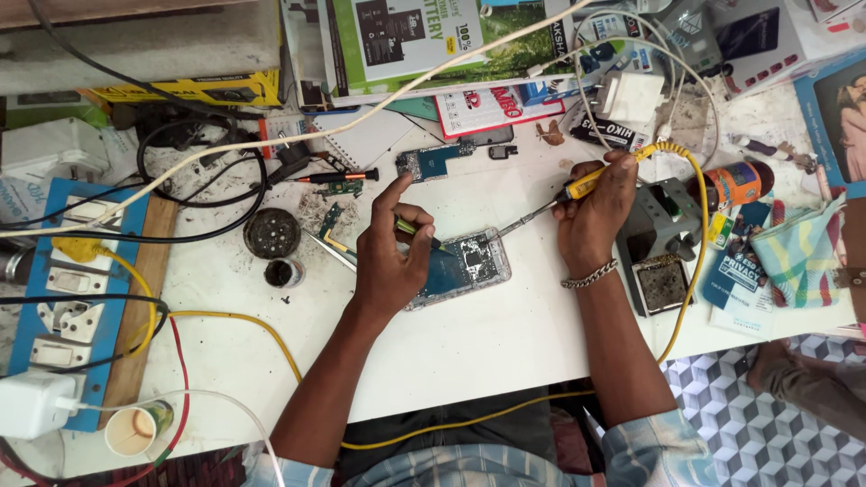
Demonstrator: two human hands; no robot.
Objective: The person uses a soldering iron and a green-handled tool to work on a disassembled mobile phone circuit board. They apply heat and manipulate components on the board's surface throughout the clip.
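1. Head view, only one. White table (505, 334), cluttered along the back and left edges.
2. Phone (460, 264) lay open, back cover off, board exposed, near the table centre, tilted slightly. It sat between the two hands.
3. Left hand (390, 254) rested over the phone's left end. Fingers curled, thumb and middle finger pinched on a thin green tool (417, 233); index finger stuck up, free. Tool tip pointed at the board.
4. Right hand (595, 209) was closed in a pen grip round the iron (564, 195), yellow handle, metal tip angled down-left, at the phone's upper right corner. Contact with the board: could not tell.
5. Iron's yellow cord (699, 234) looped right, down past the table edge and back along the front.
6. Bracelet (590, 275) on the right wrist.
7. Grey stand (658, 225) just right of the right hand, with a dirty sponge tray (663, 284) in front of it.
8. Tweezers (327, 248) lay just left of the left hand. Two small round tins (271, 233) further left, near them.
9. Screwdriver (338, 177) and a loose board (431, 162) lay behind the phone, apart from it.
10. Blue switchboard (68, 298) on the far left, white charger (34, 404) plugged at its near end. Paper cup (133, 431) beside that.
11. Orange bottle (735, 183) and checked cloth (798, 252) on the far right.
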